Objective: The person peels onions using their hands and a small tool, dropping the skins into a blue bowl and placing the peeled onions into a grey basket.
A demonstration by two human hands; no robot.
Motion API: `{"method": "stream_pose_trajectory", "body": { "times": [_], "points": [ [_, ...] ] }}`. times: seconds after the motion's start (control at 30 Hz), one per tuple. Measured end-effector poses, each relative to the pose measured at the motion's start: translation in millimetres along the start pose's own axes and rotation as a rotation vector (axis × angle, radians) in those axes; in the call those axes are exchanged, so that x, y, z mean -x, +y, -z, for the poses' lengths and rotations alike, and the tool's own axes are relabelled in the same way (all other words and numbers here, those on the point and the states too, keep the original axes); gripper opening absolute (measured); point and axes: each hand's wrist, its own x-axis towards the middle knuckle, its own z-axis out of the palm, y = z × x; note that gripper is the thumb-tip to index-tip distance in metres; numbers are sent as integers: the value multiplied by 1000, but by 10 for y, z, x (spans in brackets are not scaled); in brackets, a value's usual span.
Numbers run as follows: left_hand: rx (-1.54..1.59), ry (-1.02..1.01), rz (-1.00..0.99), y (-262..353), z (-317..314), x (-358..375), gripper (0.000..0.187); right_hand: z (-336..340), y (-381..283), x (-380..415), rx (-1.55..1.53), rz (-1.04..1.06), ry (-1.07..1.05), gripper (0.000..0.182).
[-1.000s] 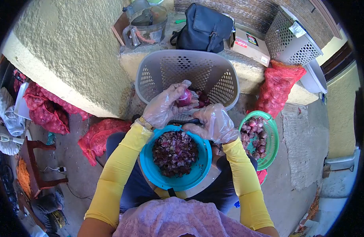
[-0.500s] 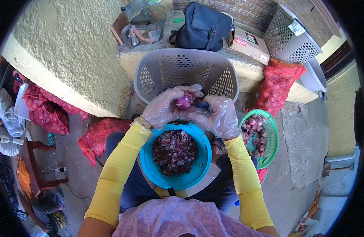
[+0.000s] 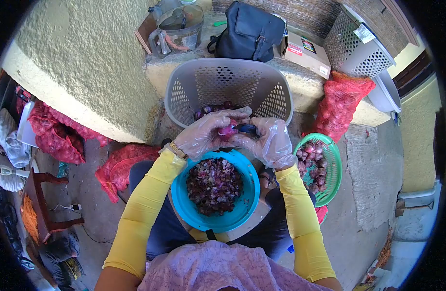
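My left hand [image 3: 203,130], in a clear plastic glove, is closed around a red onion [image 3: 226,130]. Facing it, my gloved right hand [image 3: 271,140] grips a small knife by its dark handle [image 3: 247,129]; the blade is hidden between the hands. Both hands are over the gap between a blue basin [image 3: 254,182] and a grey perforated basket [image 3: 227,68]. The basin holds a heap of onion skins [image 3: 214,186]. Inside the basket lie several peeled red onions [image 3: 203,111], partly covered by my left hand.
To the right, a green colander [image 3: 335,169] holds unpeeled onions, with a red mesh sack [image 3: 341,104] behind it. More red sacks [image 3: 126,167] lie at left. A dark backpack [image 3: 249,31] and a cardboard box [image 3: 305,53] rest on the ledge beyond the basket.
My left hand has shifted slightly down, and the onion has turned and sits a little lower in its fingers. More onions in the basket have come into sight.
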Motion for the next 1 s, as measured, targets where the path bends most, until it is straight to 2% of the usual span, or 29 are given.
{"method": "stream_pose_trajectory", "body": {
  "times": [0.1,0.17,0.27,0.37,0.47,0.57,0.7,0.9,1.0],
  "points": [
    [11,4,18,5,-4,-1,57,22,-21,1,-18,17,21,52],
    [22,21,35,27,-32,2,57,88,-100,-9,-89,-43,-46,41],
    [-15,22,35,23,-15,5,57,77,-75,-9,-43,-30,-58,40],
    [-8,27,31,8,-2,-4,57,13,-24,-6,-58,10,19,49],
    [-37,37,64,59,-60,28,65,27,-28,-11,-15,-10,-16,49],
    [-20,28,23,34,-47,11,57,-23,39,4,-19,4,-9,49],
    [-51,28,35,43,-28,13,65,-10,0,-3,-75,-13,-21,49],
    [-16,23,49,48,-41,15,63,1,-8,1,-120,-40,-18,49],
    [-18,32,24,26,-28,10,55,-10,13,5,-82,-61,-34,49]
  ]
}}
